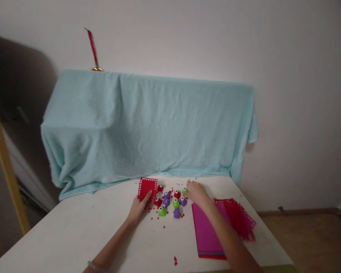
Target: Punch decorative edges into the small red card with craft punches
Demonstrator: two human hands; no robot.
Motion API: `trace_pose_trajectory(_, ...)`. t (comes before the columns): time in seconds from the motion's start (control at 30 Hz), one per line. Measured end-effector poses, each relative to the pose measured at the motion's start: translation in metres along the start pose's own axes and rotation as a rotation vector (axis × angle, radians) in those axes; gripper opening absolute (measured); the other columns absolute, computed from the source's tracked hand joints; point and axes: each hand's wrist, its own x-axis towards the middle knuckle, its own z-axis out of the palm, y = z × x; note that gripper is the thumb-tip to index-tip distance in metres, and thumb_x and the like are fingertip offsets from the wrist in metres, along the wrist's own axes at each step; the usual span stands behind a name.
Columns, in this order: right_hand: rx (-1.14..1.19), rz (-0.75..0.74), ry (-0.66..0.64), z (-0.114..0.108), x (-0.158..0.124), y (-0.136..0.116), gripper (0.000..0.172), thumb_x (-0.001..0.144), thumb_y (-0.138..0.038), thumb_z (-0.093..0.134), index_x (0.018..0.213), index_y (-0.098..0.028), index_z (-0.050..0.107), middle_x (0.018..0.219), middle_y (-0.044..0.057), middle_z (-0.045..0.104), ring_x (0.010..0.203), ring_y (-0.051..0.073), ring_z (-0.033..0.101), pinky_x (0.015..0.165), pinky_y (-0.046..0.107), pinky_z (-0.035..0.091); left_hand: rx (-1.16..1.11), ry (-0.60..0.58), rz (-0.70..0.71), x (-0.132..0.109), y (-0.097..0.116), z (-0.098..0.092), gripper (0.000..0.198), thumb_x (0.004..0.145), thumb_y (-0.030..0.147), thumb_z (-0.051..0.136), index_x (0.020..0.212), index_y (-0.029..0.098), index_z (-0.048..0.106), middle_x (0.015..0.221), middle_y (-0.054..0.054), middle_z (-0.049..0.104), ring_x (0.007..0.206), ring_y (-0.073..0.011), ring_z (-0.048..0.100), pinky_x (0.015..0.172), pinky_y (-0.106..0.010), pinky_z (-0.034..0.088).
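Note:
A red card (146,186) with rows of punched holes along its edges is held by my left hand (139,206), thumb on top, near the back of the table. My right hand (198,192) is closed beside a green one-eyed figure (185,190); what its fingertips hold, if anything, is too small to make out. Between the hands several small figures with white eyes stand grouped, among them a purple one (166,196), a red one (177,194) and a green one (161,211). Red paper dots (164,227) lie scattered around them.
Magenta and red sheets (206,231) are stacked under my right forearm. A pile of red hole-edged pieces (238,216) covers their right side. A light blue cloth (159,121) drapes over something behind the white table (88,231). A red ribbon-like item (92,47) stands above it.

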Motion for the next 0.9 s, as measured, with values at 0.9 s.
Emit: trace_pose_trajectory(0.9,0.105,0.166,0.077,0.068,0.021,-0.007,0.018,0.084,-0.028,0.065,0.099,-0.021,0.060,0.098,0.006,0.065,0.090,0.020,0.064,0.071,0.025,0.039,-0.347,-0.015,-0.017,0.036,0.020,0.038,0.052,0.065,0.064,0.068,0.062,0.012,0.065,0.055,-0.005,0.063,0.050,-0.0148,0.056,0.048,-0.023,0.041)
